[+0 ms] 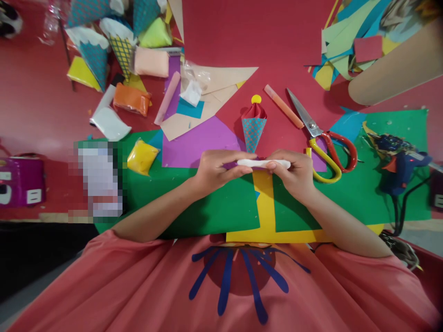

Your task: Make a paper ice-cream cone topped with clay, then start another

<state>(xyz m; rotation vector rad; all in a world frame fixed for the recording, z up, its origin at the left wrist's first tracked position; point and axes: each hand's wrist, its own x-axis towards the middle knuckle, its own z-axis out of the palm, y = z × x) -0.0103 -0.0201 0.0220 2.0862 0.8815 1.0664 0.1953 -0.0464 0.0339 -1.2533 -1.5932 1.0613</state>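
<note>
Between my two hands stretches a strip of white modelling clay (263,163), thinner at its middle than at its ends. My left hand (221,170) pinches its left end between thumb and fingers. The other end is gripped by my right hand (292,173), its thumb pressed on the clay. Just beyond the clay lies a small paper cone (254,131), blue with a reddish pattern and a red folded top. A yellow disc (256,99) sits at the cone's upper end.
Scissors (313,127) and an orange stick (284,106) lie to the right, with a glue gun (403,170) farther out. Clay packets (142,157), paper scraps (207,92) and several finished cones (92,53) spread to the left. A cardboard tube (398,67) rests at upper right.
</note>
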